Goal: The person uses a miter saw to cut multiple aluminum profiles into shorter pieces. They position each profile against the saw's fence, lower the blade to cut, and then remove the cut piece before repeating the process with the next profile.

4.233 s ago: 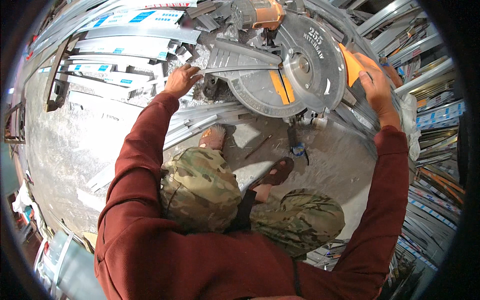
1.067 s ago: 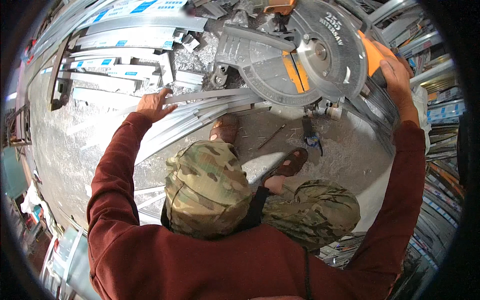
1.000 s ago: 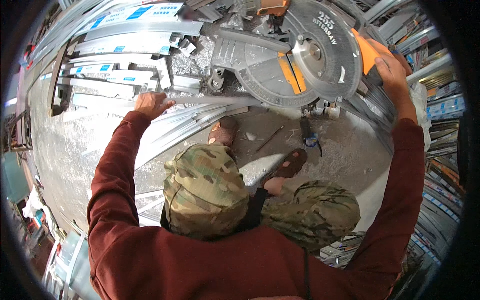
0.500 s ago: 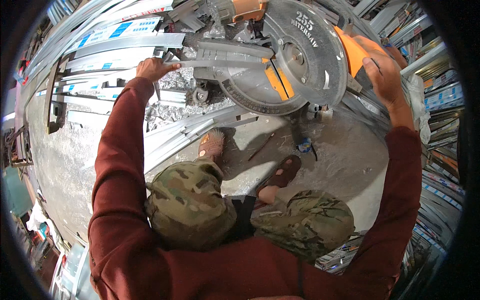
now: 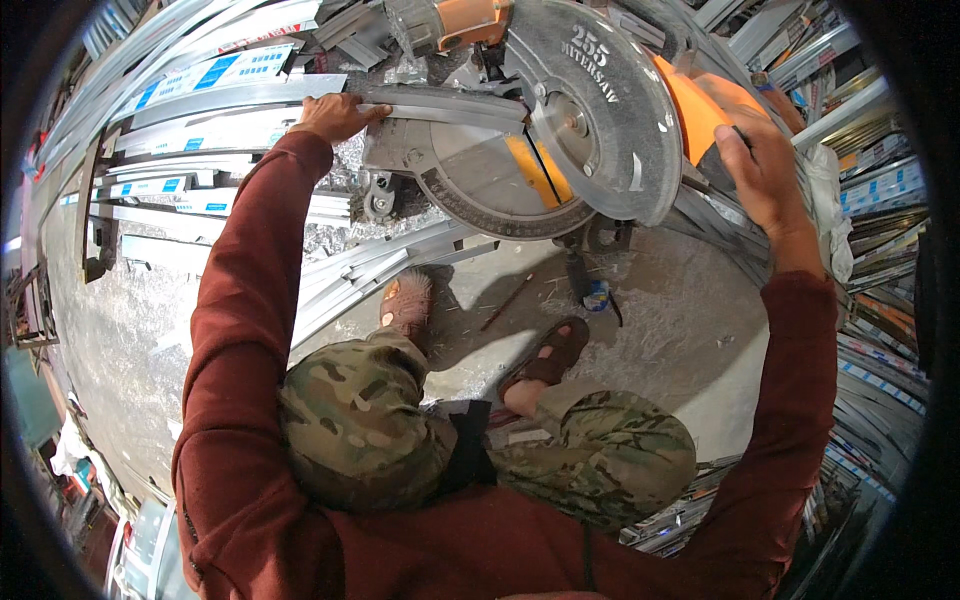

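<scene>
Left of the saw (image 5: 575, 125), the left hand (image 5: 340, 117) is gripping a metal strip (image 5: 455, 116), which is lying along the saw's back rail (image 5: 450, 97). Right of the saw, the right hand (image 5: 762, 165) is gripping the orange handle (image 5: 690, 108). Doing this well is probably depending on pressing the strip flat against the saw's rail, with fingers resting well left of the saw's yellow plate (image 5: 525, 168).

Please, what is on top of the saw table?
A metal strip, held by the left hand. What lies beneath the round black guard cannot be seen.
</scene>
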### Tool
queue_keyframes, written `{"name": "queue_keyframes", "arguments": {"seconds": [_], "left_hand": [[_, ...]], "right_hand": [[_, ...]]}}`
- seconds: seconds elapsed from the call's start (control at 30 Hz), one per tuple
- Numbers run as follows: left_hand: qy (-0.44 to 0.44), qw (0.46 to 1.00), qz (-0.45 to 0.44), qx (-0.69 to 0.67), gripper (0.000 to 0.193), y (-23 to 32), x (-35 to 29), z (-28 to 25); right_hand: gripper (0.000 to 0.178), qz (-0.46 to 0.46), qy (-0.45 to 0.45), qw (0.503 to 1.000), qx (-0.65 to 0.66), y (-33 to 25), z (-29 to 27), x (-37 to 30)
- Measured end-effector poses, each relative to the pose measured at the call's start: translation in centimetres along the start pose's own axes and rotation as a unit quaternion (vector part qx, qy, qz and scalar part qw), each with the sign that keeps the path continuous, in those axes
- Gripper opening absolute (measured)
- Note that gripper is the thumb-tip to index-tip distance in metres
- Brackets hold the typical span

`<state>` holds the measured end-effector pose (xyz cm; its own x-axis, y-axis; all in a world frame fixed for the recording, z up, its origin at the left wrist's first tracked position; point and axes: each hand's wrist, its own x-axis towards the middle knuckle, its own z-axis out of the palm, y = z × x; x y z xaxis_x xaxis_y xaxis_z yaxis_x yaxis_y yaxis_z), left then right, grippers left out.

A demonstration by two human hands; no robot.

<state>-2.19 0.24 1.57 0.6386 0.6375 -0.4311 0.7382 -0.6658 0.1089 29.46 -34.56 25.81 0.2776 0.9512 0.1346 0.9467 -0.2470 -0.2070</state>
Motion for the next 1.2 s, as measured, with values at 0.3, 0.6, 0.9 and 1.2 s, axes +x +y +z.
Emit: {"name": "queue_keyframes", "arguments": {"seconds": [0.3, 0.6, 0.9, 1.2], "left_hand": [[-0.007, 0.998, 0.038, -0.039, 0.074, 0.0, 0.8, 0.5], [-0.006, 0.996, 0.028, -0.08, 0.082, -0.6, 2.0, 1.9], [0.069, 0.994, 0.047, -0.077, 0.074, 0.1, 1.0, 1.3], [0.071, 0.993, 0.048, -0.087, 0.08, 0.2, 1.3, 1.6]], "right_hand": [[0.033, -0.033, -0.007, 0.999, -0.022, -0.8, 0.4, -0.9], [0.031, -0.07, 0.031, 0.997, -0.002, -0.6, 1.9, -3.0], [0.03, -0.08, 0.056, 0.995, 0.002, -0.7, 2.9, -3.9], [0.029, -0.094, 0.073, 0.993, 0.0, 0.0, 4.8, -5.7]]}}
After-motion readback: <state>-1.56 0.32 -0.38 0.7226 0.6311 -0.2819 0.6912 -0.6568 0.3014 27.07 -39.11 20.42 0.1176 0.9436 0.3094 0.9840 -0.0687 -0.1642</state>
